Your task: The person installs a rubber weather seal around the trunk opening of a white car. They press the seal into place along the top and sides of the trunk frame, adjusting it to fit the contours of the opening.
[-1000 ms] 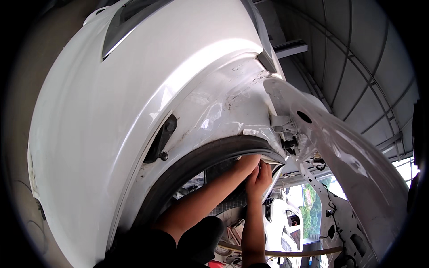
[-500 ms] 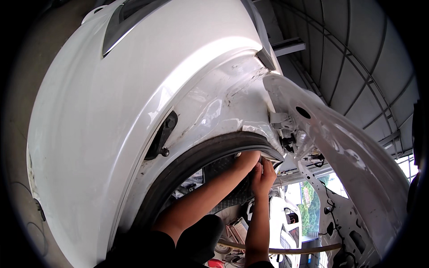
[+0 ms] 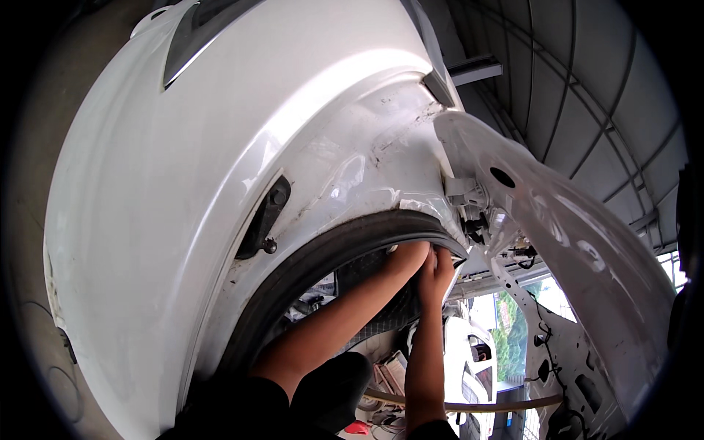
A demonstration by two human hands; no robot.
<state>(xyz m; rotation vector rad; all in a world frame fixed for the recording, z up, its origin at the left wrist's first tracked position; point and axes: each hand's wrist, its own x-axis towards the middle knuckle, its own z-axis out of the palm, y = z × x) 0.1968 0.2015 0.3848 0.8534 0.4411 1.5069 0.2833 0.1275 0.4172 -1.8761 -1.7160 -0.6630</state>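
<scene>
Both my arms reach into the rear opening of a white car body [image 3: 139, 198], whose edge carries a black rubber seal [image 3: 345, 229]. My left hand [image 3: 412, 254] goes in under the seal at its upper right bend, and its fingers are hidden behind the rim. Right beside it, my right hand [image 3: 438, 270] is raised against the underside of the same bend. Its fingers are bent and pressed together; what lies between them is hidden. Dark quilted lining [image 3: 389, 323] shows inside the opening, behind my left forearm.
The raised white tailgate [image 3: 579, 220] hangs on the right, with dangling black wiring [image 3: 546, 334]. A black bracket with a ball stud [image 3: 265, 220] sits in the lamp recess. Another white car body [image 3: 469, 359] stands beyond, and a curved tan strip [image 3: 506, 405] crosses low.
My right hand has moved slightly up, closer to the seal and my left hand. The left hand stays at the same bend. The whole view has shifted a little.
</scene>
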